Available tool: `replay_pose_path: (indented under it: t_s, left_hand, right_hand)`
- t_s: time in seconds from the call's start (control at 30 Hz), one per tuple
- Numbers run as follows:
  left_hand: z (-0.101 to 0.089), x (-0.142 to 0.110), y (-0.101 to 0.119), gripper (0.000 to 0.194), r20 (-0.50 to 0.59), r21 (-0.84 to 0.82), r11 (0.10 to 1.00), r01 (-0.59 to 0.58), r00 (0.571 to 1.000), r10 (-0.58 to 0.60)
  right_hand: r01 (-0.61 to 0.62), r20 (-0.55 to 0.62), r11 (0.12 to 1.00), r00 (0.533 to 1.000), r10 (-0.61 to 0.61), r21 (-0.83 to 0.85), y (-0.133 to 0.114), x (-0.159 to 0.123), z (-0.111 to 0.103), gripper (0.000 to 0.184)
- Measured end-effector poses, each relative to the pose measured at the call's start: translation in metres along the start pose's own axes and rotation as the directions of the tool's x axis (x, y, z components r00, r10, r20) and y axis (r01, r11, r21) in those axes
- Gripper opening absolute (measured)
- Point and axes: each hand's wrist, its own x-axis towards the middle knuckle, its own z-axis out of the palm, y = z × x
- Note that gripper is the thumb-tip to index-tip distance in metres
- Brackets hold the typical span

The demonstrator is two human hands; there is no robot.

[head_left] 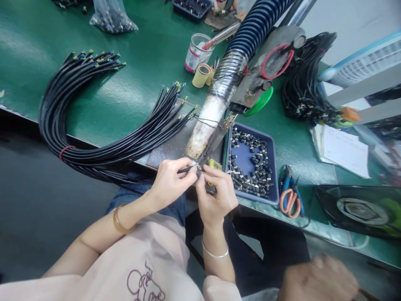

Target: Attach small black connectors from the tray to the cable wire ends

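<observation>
My left hand [172, 179] pinches a thin black cable [184, 169] close to its stripped end, where coloured wires show. Facing it, my right hand [217, 192] has thumb and forefinger closed on what looks like a small connector, mostly covered by the fingers. Both hands meet at the bench edge, just below the tip of a clamped metal soldering tool [216, 142]. A pale suction nozzle [200, 133] on a ribbed hose ends right above my fingers. To the left, a thick bundle of black cables [122, 140] curves over the edge, its wire ends bared.
A blue tray [275, 184] of small black connectors lies right of my hands. Beside it are orange-handled scissors [290, 202] and blue-handled pliers [285, 177]. A plastic cup [191, 58] with a brush stands behind. Another person's blurred hand [319, 280] appears at lower right.
</observation>
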Motion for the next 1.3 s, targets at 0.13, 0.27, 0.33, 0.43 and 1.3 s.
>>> replay_pose_path:
  t_s: [0.13,0.27,0.33,0.43,1.3]
  left_hand:
    - [0.0011,-0.0001,-0.0013,0.018,-0.016,0.023,1.000,-0.009,1.000,0.009]
    - [0.0006,0.0003,0.0001,0.019,-0.017,0.051,0.998,-0.037,0.999,0.038]
    - [0.0001,0.0007,0.0013,0.020,-0.014,0.046,0.998,-0.041,0.999,0.042]
    - [-0.0009,0.0009,0.0014,0.020,-0.013,0.036,0.999,-0.029,0.999,0.029]
    - [-0.0011,-0.0007,0.0033,0.020,-0.013,0.056,0.997,-0.057,0.998,0.058]
  right_hand:
    - [0.002,-0.013,1.000,1.000,-0.002,-0.011,-0.0020,0.0033,-0.0011,0.018]
    - [-0.014,-0.007,1.000,1.000,0.014,-0.017,-0.0059,0.0061,-0.0020,0.017]
    - [-0.018,-0.006,1.000,1.000,0.018,-0.017,-0.0076,0.0060,-0.0024,0.018]
    - [0.001,0.011,0.999,1.000,-0.001,-0.035,-0.0087,0.0043,-0.0037,0.020]
    - [0.036,0.039,0.996,0.999,-0.033,-0.077,-0.0083,0.0054,-0.0055,0.017]
